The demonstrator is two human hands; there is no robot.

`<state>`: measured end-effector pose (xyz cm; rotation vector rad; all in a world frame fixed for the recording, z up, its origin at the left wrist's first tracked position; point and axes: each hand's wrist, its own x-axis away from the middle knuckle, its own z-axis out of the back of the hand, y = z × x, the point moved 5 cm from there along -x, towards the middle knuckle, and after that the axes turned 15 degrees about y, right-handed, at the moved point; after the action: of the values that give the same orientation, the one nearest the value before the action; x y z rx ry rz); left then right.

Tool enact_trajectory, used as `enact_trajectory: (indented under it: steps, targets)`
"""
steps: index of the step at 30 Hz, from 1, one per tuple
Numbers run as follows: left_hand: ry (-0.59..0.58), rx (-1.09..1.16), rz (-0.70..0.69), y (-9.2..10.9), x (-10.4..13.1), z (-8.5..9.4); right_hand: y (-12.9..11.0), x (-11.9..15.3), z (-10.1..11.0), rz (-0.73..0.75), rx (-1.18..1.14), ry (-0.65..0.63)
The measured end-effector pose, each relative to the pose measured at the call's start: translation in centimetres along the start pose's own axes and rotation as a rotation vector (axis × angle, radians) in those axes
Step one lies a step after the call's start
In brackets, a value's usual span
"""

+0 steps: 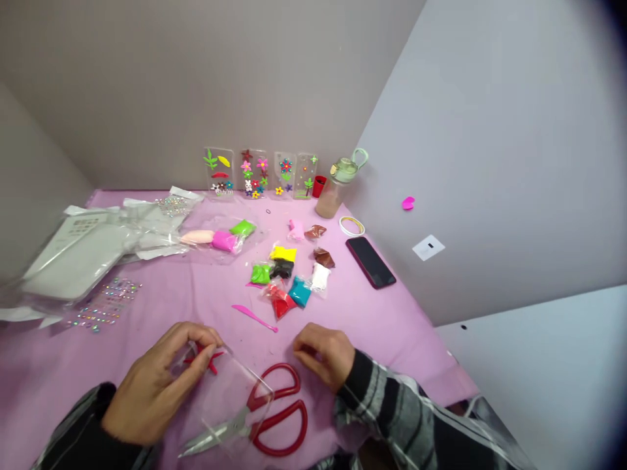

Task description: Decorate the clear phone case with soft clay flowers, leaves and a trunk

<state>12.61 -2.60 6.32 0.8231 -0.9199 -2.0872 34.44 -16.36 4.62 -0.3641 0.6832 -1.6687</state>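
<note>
My left hand (157, 385) is closed on a clear phone case (230, 385), gripping its upper left part between thumb and fingers. Under those fingertips a red star-like clay shape (213, 365) shows on the case, partly covered. To the right, my right hand (327, 352) hovers apart from the case with its fingers curled into a pinch; whether anything tiny is between them cannot be seen. Scissors (252, 429) with red handles lie on the cloth, seen partly through the case. A pink plastic clay knife (255, 318) rests beyond the hands.
Several clay packets (300, 292) lie mid-table. Packaged cases (78, 254) and rhinestone stickers (110, 303) are at left. Decorated clear cases (253, 173) lean against the wall near a bottle (330, 196). A phone (371, 262) and tape roll (351, 226) lie right.
</note>
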Motion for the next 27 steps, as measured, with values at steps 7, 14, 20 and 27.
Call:
enact_trajectory:
  steps: [7, 14, 20, 27]
  targets:
    - [0.116, -0.01, 0.031, -1.2, 0.5, 2.5, -2.0, -2.8, -3.9, -0.127, -0.179, -0.138]
    - [0.098, 0.024, -0.443, 6.6, 2.0, -0.3, -2.0, 0.7, -4.6, -0.481, -0.749, -0.23]
    - [0.092, -0.1, -0.692, 11.2, 4.9, -7.0, -2.7, 6.4, -5.5, -0.798, -1.14, -0.248]
    - [-0.069, 0.001, -0.604, 9.9, 2.8, -3.9, 3.8, 14.7, -4.2, -0.983, -1.387, -0.291]
